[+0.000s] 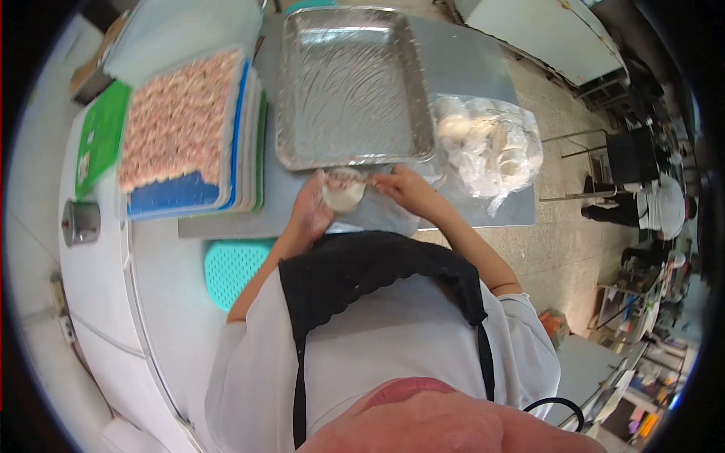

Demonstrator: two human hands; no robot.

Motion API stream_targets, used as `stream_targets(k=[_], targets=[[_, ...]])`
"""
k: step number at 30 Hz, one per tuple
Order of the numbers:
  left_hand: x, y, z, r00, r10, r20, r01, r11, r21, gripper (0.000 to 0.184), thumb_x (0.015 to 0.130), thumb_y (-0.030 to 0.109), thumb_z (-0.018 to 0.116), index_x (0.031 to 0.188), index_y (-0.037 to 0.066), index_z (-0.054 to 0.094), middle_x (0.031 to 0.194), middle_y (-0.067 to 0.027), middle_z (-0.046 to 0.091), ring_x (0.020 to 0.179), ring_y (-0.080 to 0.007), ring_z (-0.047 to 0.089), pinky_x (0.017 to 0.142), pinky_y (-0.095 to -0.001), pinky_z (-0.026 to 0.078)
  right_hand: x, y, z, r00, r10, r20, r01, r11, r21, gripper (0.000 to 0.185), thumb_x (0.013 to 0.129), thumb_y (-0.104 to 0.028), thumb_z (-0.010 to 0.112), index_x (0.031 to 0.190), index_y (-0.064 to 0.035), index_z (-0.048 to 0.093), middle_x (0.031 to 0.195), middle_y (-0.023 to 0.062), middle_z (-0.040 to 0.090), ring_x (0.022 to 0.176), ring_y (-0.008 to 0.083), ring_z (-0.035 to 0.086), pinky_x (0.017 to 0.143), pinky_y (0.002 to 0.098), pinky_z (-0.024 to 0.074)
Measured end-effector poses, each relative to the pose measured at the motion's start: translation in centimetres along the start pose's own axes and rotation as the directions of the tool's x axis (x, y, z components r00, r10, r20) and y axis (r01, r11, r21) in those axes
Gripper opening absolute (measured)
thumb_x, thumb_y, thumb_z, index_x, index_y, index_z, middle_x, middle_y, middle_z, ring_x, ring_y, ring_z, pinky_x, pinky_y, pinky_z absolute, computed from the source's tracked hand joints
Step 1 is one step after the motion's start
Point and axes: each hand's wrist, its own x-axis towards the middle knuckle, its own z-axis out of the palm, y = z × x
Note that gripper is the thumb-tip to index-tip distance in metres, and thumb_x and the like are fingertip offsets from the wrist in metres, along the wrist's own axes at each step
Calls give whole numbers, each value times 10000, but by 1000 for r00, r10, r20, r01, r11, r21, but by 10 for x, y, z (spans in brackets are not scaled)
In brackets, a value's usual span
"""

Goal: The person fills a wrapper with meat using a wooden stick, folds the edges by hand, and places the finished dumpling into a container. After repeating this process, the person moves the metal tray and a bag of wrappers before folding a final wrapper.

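My left hand [308, 211] holds a pale round dough wrapper [343, 198] in front of my apron, its fingers curled around the edge. Pinkish filling [345, 177] shows on the wrapper's upper part. Close on its right, my right hand [405, 190] has its fingers pinched, pointing toward the filling; a thin thing seems to stick out from them, too small to make out. Just beyond both hands lies a large metal tray [355, 98] with a shiny, streaked bottom. Right of it sits a clear plastic bag [498, 151] with several round whitish pieces inside.
At the left stands a stack of plastic trays [253, 143]; rows of small pink filled pieces [181, 113] cover most of the top one. A green lid [102, 136], a metal cup [81, 223] and a turquoise perforated basket [238, 272] are nearby. Another person [657, 208] is far right.
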Motion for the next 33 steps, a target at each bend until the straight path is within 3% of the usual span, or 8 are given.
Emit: stream_targets(k=[4,6,7,9,16,25,28,33], targets=[[-5,-16,-6,999,39,-18,-34,972,230,390,957,190,513,1252,-64,498,1204,-198,596,1112,-294,591,975,-398,459,-9,12,-1,998,-50,47,51,998,-26,269,895,-254,613,1143,-167,673,834,165,542,816,344,564,738,428,464],[5,-23,-27,979,184,-92,-86,771,630,361,905,153,574,1210,-40,555,1183,-175,620,1113,-278,594,955,-378,460,-12,19,2,997,-72,11,72,997,-10,266,901,-255,605,1143,-165,669,839,165,547,816,341,572,732,431,471],[5,-20,-25,980,184,-79,-91,760,643,361,905,153,574,1210,-40,555,1183,-175,620,1113,-278,594,955,-378,460,-11,25,5,995,-94,23,94,996,-10,266,905,-255,598,1147,-167,666,839,169,548,822,342,574,739,434,472],[4,-17,-23,860,490,146,-156,-21,988,361,833,115,638,1175,7,601,1164,-152,635,1099,-287,601,937,-367,460,-10,41,18,985,-174,21,175,983,-60,305,877,-200,619,1164,-99,646,827,156,563,804,333,580,748,415,482],[-12,-15,-4,830,538,149,-50,-193,980,310,807,100,650,1115,65,644,1121,-153,632,1035,-329,604,902,-377,468,-15,50,6,961,-273,-48,264,954,-141,335,862,-144,610,1169,-11,602,887,147,596,866,325,602,778,412,495],[4,26,49,482,715,507,-130,-513,848,314,825,92,659,1136,52,638,1260,-194,543,1178,-369,496,1005,-434,380,-31,45,-82,853,-416,-316,355,905,-232,323,844,-150,652,1151,-65,597,1020,148,589,960,314,596,813,398,498],[33,51,57,486,646,588,-38,-657,753,421,839,105,651,1249,53,570,1357,-226,465,1241,-383,447,1053,-455,333,-32,51,-93,853,-338,-397,248,933,-262,381,835,-167,670,1190,-69,574,1101,172,554,1006,340,570,833,416,489],[76,56,25,508,773,380,99,-490,866,616,839,56,589,1410,-7,367,1413,-259,409,1308,-416,377,1102,-463,282,-22,89,-76,889,9,-458,-5,1000,9,673,891,-309,642,1415,-4,348,1164,215,541,1029,361,569,881,396,472]])
